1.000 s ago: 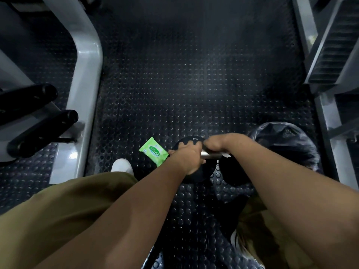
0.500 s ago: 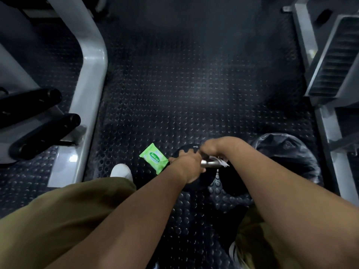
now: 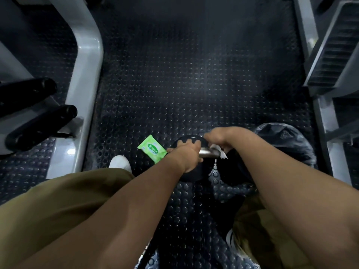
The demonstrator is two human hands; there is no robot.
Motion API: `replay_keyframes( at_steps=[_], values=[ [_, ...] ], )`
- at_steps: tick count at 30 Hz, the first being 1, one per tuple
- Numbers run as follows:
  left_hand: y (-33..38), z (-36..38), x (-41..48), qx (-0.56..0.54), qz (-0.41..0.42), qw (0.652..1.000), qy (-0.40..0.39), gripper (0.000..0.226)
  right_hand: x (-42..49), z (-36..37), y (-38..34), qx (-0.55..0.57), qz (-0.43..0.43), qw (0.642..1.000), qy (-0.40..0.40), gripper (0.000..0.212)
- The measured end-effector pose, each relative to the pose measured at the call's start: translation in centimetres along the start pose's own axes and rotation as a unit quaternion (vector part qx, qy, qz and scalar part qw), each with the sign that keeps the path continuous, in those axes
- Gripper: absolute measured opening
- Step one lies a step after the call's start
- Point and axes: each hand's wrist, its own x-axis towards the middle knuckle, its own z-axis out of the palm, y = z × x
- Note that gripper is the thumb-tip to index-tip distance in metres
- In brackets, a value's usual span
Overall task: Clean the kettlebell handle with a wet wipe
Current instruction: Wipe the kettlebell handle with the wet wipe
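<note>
Hands (image 3: 186, 154) grip smooth metal handle (image 3: 207, 153), crumpled white wipe (image 3: 220, 152)

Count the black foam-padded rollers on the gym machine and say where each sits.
2. Both are at the left edge: the upper roller and the lower roller nearer the grey frame. More may lie out of view.

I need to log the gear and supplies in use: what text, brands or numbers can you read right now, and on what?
"Sanicare": brand name on the green wet wipe pack, lying on the floor beside the kettlebell.
"15": number at the pack's left corner; smaller print on the pack is too blurred to read.
Light marking on top of the kettlebell, near the left hand: looks like a weight figure, too small to read reliably.
No other text is legible.
</note>
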Motion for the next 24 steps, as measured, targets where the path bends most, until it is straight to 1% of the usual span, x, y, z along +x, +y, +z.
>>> replay_keyframes(
  at_steps=[5, 7, 9, 12, 14, 16, 18, 20, 22, 24],
  values=[
    [0.0, 0.1, 0.3, -0.003, -0.005, 1.0, -0.001, 0.058, 0.1, 0.7, -1.0, -0.06, -0.017, 0.998, -0.001, 0.033],
    [-0.1, 0.1, 0.3, -0.003, -0.002, 1.0, 0.005, 0.055, 1.3, 2.2, 0.1, -0.069, -0.019, 0.997, 0.012, 0.042],
    [-0.2, 0.3, 0.4, -0.001, 0.005, 1.0, 0.014, 0.051, 2.0, 3.2, 0.9, -0.044, -0.027, 0.998, 0.023, 0.052],
    [-0.3, 0.4, 0.4, -0.002, 0.006, 1.0, 0.015, 0.064, 2.4, 3.9, 1.6, 0.014, -0.029, 0.999, 0.018, 0.061],
    [-0.2, 0.3, 0.4, 0.002, 0.004, 1.0, 0.012, 0.066, 2.0, 3.4, 1.5, 0.037, -0.023, 0.999, 0.021, 0.063],
    [0.0, 0.1, 0.3, 0.001, -0.002, 1.0, 0.004, 0.061, 1.9, 2.2, 1.1, 0.059, -0.013, 0.998, 0.007, 0.063],
    [0.1, 0.0, 0.1, -0.001, -0.005, 1.0, -0.002, 0.058, 1.3, 1.0, 0.2, 0.07, -0.003, 0.997, -0.027, 0.059],
    [0.2, -0.2, 0.1, -0.004, -0.012, 1.0, -0.013, 0.063, 1.0, 0.3, -0.7, 0.064, 0.002, 0.997, -0.052, 0.054],
    [0.5, -0.4, 0.3, -0.001, -0.023, 0.999, -0.025, 0.068, 1.1, 0.4, -1.2, 0.038, -0.004, 0.998, -0.049, 0.051],
    [0.5, -0.3, 0.3, -0.001, -0.024, 1.0, -0.021, 0.07, 1.6, 1.3, -0.7, 0.034, -0.011, 0.998, -0.045, 0.057]
  ],
)
